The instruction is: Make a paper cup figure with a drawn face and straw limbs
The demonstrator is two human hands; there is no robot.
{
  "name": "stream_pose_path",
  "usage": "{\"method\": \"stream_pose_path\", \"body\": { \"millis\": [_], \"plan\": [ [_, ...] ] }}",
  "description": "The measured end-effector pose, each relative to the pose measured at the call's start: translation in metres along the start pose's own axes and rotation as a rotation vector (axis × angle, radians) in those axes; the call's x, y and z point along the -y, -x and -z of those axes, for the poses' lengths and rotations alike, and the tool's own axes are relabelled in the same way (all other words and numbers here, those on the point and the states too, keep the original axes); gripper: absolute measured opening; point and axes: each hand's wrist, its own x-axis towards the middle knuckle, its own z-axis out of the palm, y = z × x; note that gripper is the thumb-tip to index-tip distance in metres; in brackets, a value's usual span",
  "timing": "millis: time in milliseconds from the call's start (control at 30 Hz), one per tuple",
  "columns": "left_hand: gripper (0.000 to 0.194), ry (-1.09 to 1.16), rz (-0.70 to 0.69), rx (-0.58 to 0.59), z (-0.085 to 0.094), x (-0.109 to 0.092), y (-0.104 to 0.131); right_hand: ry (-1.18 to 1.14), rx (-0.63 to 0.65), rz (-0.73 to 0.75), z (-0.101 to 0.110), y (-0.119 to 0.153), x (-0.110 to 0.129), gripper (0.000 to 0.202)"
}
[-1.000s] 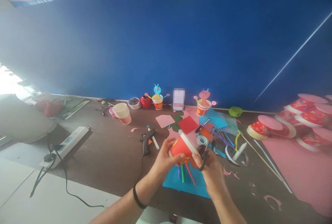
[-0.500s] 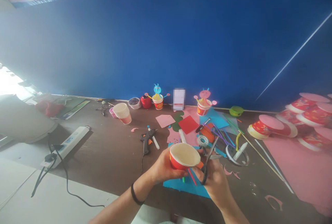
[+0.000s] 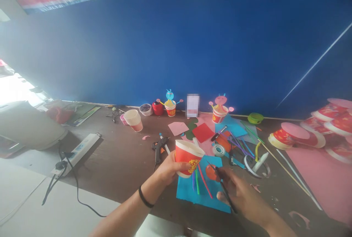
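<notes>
My left hand point(image 3: 168, 168) is closed around a red paper cup point(image 3: 185, 156) with a yellow print and a white rim, held tilted above the table. In my right hand point(image 3: 239, 193) are dark-handled scissors point(image 3: 224, 189), their tips pointing up and left towards the cup without touching it. Beneath both hands lies a blue paper sheet point(image 3: 203, 198). On it rest purple, green and red sticks point(image 3: 205, 182), which look like straws or pipe cleaners, and an orange round piece point(image 3: 211, 173) lies close to the scissor tips.
A glue gun point(image 3: 160, 149) lies left of the cup, a power strip point(image 3: 79, 152) farther left. Behind stand stacked paper cups point(image 3: 133, 120) and two cup figures point(image 3: 171, 108). Tape point(image 3: 219, 150) and coloured paper lie mid-table. Red cups with pink discs point(image 3: 286, 134) crowd the right.
My left hand has tilted the cup so its printed side shows. My right hand has moved away from the cup, right and down, with the scissors turned to point left. The view has shifted slightly.
</notes>
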Motion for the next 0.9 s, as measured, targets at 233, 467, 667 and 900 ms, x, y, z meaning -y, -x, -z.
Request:
{"method": "stream_pose_path", "body": {
  "millis": [233, 467, 667, 900],
  "plan": [
    [0.047, -0.147, 0.024, 0.040, -0.003, -0.003, -0.002, 0.274, 0.106, 0.115, 0.006, -0.002, 0.008, 0.048],
    [0.047, -0.187, 0.027, 0.046, -0.003, -0.006, -0.002, 0.316, 0.099, 0.178, 0.008, -0.008, 0.026, 0.034],
    [0.048, -0.233, 0.059, 0.071, -0.005, -0.011, -0.004, 0.447, 0.236, 0.061, 0.015, -0.007, 0.056, 0.023],
    [0.047, -0.318, 0.116, 0.093, -0.005, -0.015, -0.006, 0.560, 0.304, -0.036, 0.021, -0.006, 0.069, 0.022]
  ]
}}
